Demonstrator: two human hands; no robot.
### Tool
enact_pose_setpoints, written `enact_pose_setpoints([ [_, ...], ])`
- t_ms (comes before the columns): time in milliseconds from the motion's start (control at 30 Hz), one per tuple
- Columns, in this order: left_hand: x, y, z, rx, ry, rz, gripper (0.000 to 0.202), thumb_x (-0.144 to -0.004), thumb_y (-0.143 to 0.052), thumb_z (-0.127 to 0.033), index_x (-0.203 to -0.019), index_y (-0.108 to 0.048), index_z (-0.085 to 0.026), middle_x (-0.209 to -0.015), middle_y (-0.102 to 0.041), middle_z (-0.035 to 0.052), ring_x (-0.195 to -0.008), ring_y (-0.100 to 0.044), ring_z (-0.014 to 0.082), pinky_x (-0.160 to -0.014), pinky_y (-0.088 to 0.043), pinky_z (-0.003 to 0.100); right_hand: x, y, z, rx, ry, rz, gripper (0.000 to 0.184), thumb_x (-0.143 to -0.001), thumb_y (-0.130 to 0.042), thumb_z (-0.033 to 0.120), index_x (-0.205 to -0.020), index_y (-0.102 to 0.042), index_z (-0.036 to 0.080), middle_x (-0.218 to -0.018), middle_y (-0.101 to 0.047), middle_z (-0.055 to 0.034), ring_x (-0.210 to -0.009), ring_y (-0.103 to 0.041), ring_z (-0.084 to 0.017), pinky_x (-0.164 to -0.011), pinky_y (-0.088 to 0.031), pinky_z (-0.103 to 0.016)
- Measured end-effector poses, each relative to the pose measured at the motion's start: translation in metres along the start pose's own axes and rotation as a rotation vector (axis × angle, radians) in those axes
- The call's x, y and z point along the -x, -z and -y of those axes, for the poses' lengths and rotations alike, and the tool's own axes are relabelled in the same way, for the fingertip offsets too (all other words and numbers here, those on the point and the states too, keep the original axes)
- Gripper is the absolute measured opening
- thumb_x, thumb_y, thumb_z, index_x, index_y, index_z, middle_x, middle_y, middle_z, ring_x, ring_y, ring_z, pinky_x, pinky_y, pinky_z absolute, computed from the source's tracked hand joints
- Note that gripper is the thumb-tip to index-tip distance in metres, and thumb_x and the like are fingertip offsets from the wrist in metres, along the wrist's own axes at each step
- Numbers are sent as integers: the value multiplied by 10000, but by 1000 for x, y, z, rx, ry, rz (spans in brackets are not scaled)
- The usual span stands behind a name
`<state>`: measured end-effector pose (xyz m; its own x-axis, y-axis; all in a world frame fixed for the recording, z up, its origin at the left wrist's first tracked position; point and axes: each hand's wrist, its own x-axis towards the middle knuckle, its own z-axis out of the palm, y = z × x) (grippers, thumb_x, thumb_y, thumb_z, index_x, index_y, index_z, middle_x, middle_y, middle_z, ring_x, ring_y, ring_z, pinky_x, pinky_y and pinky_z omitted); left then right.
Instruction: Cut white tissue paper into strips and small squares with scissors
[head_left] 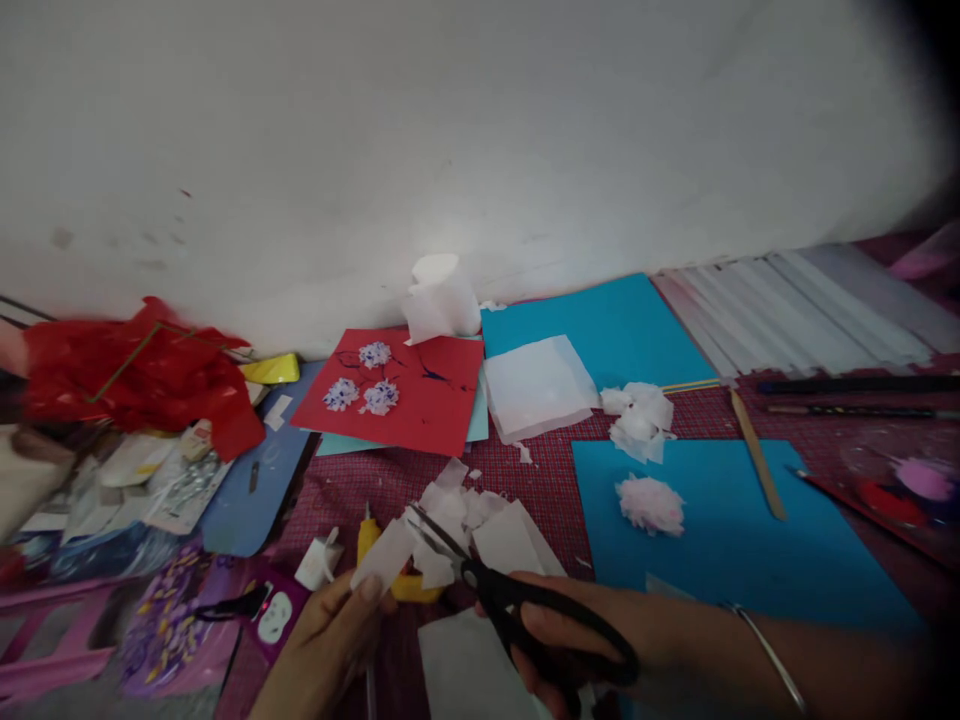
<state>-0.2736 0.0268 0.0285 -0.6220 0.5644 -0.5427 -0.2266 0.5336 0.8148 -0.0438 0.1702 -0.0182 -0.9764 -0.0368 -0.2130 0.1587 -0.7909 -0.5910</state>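
My right hand (pixel 592 635) grips black-handled scissors (pixel 495 590), fingers through the loops, blades open and pointing up-left. My left hand (pixel 330 640) pinches a small piece of white tissue paper (pixel 382 560) and holds it at the blades. Behind the scissors lies a heap of white tissue pieces (pixel 480 525) on the red checked cloth (pixel 352 490). A yellow glue bottle (pixel 369 540) lies just behind my left thumb. A pink tissue pom-pom (pixel 650 503) rests on a blue paper sheet (pixel 750 540) to the right.
A red card with three tissue flowers (pixel 394 388) lies at the back, a tissue roll (pixel 441 297) behind it by the white wall. Folded white tissue (pixel 536 387), crumpled tissue (pixel 640 418), a wooden stick (pixel 757 455), white strips (pixel 795 310), red crumpled paper (pixel 135 375) lie around.
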Motion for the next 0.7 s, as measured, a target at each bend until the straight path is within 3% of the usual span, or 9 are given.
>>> enact_pose_setpoints([
  [133, -1, -10, -6, 158, 20, 35, 381, -570, -838, -492, -756, -685, -197, -707, -678, -2, -611, -577, 120, -558, -475, 195, 8, -3, 10, 228, -67, -1, 626, -766, -568, 713, -1025, -493, 149, -796, -541, -2, -616, -495, -50, -516, -364, -139],
  [200, -4, -16, -6, 176, -8, 54, 347, -606, -818, -478, -767, -685, -201, -660, -651, -9, -572, -552, 117, -533, -455, 201, 10, -3, 12, 374, -78, 7, 590, -806, -544, 682, -1048, -506, 145, -789, -535, 2, -614, -473, -48, -502, -349, -130],
  [267, -9, -22, -4, 161, -23, 75, 328, -658, -773, -496, -753, -682, -196, -522, -536, -41, -469, -456, 94, -455, -380, 194, 10, -2, 11, 445, -75, 8, 533, -852, -548, 609, -1126, -504, 154, -814, -533, 5, -607, -461, -44, -485, -344, -121],
  [400, -15, -31, 1, 151, 17, 137, 433, -622, -752, -591, -680, -661, -171, -407, -266, -109, -380, -216, 52, -380, -192, 182, 4, 2, 8, 508, -64, -21, 447, -886, -578, 473, -1177, -497, 143, -785, -531, 17, -565, -444, -39, -449, -339, -109],
  [567, -19, -35, 6, 161, 39, 170, 442, -624, -748, -591, -662, -647, -162, -409, -306, -100, -386, -195, 46, -384, -159, 180, -1, -2, 10, 496, -79, -81, 369, -876, -596, 384, -1146, -526, 143, -727, -538, 34, -565, -490, -44, -463, -361, -109],
  [700, -23, -36, 9, 152, 55, 199, 472, -626, -724, -619, -643, -641, -155, -384, -333, -89, -362, -184, 42, -369, -143, 184, -3, -5, 8, 402, -91, -143, 349, -849, -610, 381, -1110, -547, 157, -705, -527, 49, -487, -444, -24, -440, -347, -115],
])
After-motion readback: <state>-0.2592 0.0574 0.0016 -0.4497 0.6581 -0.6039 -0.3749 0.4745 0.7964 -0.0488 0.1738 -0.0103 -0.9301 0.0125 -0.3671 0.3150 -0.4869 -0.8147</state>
